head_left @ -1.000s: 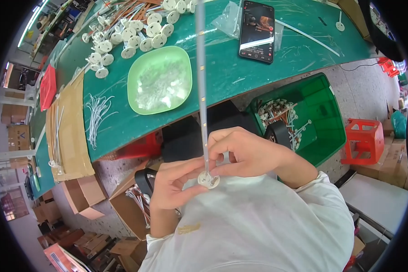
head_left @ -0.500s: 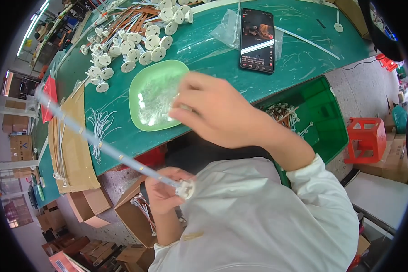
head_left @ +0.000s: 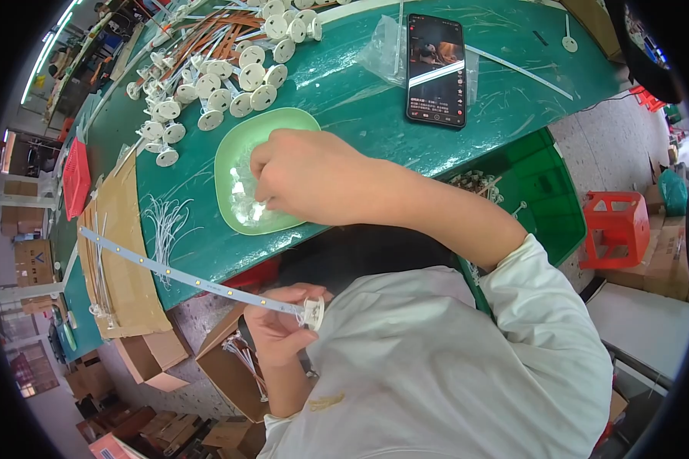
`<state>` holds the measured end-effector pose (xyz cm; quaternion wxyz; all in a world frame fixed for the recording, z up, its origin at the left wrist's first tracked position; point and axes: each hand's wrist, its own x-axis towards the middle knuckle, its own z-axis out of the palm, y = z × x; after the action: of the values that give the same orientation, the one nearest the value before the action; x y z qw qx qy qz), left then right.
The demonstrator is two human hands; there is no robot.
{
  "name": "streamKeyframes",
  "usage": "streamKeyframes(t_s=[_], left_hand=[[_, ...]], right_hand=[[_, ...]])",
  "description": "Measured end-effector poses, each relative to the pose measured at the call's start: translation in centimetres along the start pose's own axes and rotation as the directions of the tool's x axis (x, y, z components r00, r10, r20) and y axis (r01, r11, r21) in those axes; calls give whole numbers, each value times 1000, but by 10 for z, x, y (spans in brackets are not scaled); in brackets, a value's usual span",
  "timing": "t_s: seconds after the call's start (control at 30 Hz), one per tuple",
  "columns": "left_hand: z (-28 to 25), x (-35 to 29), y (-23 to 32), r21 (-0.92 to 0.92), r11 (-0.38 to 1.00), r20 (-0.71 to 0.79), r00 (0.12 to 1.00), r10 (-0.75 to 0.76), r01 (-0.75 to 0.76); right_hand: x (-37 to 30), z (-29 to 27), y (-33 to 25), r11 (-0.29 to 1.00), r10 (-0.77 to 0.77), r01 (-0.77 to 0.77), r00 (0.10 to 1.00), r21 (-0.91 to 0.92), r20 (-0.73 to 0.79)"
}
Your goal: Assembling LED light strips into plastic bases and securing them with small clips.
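Observation:
My left hand [head_left: 285, 321] is closed on an LED strip [head_left: 184, 277], a long pale bar dotted with small yellow chips. At its near end, by my fingers, sits a round white end cap [head_left: 311, 314]. The strip's other end points to the far left, over a sheet of cardboard. My right hand [head_left: 302, 176] reaches into a light green bowl [head_left: 223, 180] on the table, its fingers bent down among small clear pieces [head_left: 245, 200]. The fingertips are partly hidden, so what they pinch cannot be made out.
Many strips with white round caps [head_left: 214, 99] lie heaped behind the bowl. White wires [head_left: 164, 229] rest left of it. A phone [head_left: 436, 73] lies at the back right. Beyond the table edge are a green bin [head_left: 563, 199], a red stool [head_left: 616, 229] and a cardboard box [head_left: 226, 367].
My right hand has moved left and down into the bowl. The LED strip in my left hand has swung, its far end now lower.

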<state>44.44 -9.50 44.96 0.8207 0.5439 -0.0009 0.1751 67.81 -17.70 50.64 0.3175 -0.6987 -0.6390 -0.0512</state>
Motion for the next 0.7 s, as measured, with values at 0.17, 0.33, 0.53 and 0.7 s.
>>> streamKeyframes(t_s=[0.17, 0.33, 0.53, 0.7], left_hand=[[4, 2, -3, 25, 999, -4, 1000, -23, 23], [10, -7, -6, 28, 998, -30, 998, -56, 57], [10, -7, -7, 64, 997, -53, 998, 39, -36], [11, -13, -10, 56, 994, -134, 986, 101, -94]], right_hand=[[5, -9, 7, 995, 50, -52, 998, 88, 22], [4, -10, -2, 988, 144, -140, 988, 61, -61], [-5, -5, 2, 979, 148, -105, 954, 172, -261], [-34, -25, -33, 791, 456, -230, 840, 568, -294]])
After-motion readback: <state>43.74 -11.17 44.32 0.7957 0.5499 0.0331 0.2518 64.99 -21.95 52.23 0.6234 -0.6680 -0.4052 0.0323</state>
